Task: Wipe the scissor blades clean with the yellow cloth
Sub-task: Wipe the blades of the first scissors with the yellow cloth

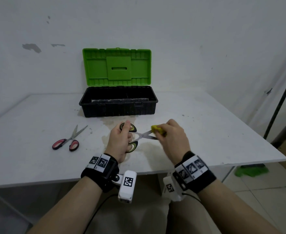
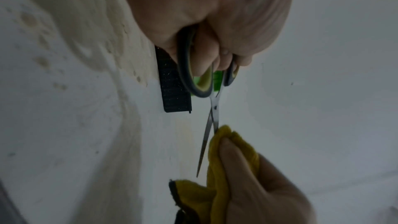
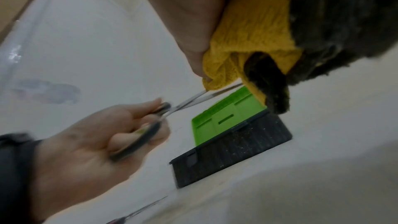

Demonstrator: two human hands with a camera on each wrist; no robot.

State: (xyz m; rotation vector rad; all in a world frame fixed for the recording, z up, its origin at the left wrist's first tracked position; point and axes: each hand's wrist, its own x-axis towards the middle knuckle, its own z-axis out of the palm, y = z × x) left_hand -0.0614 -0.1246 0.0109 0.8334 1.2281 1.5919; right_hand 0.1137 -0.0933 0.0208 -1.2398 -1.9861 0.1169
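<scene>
The white desk (image 1: 206,132) reaches well past both hands. At its back stands an open black plastic toolbox with a green lid (image 1: 118,103). Nearer, the left hand (image 1: 120,141) grips the green-handled steel scissors (image 1: 143,136), blades parted, just above the desk. The right hand (image 1: 172,141) pinches the yellow cloth (image 1: 157,130) around one blade. Red-handled scissors (image 1: 68,141) lie apart, left.

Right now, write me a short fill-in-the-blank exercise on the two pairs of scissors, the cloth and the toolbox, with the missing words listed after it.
1. The left hand grips the black-and-yellow-handled scissors, whose blades are ____.
2. The right hand pinches the folded yellow cloth around one ____.
3. The red-handled scissors lie on the white table, to the ____ of both hands.
4. The lid of the black plastic toolbox is green and stands ____.

Missing words: open; blade; left; open
</scene>
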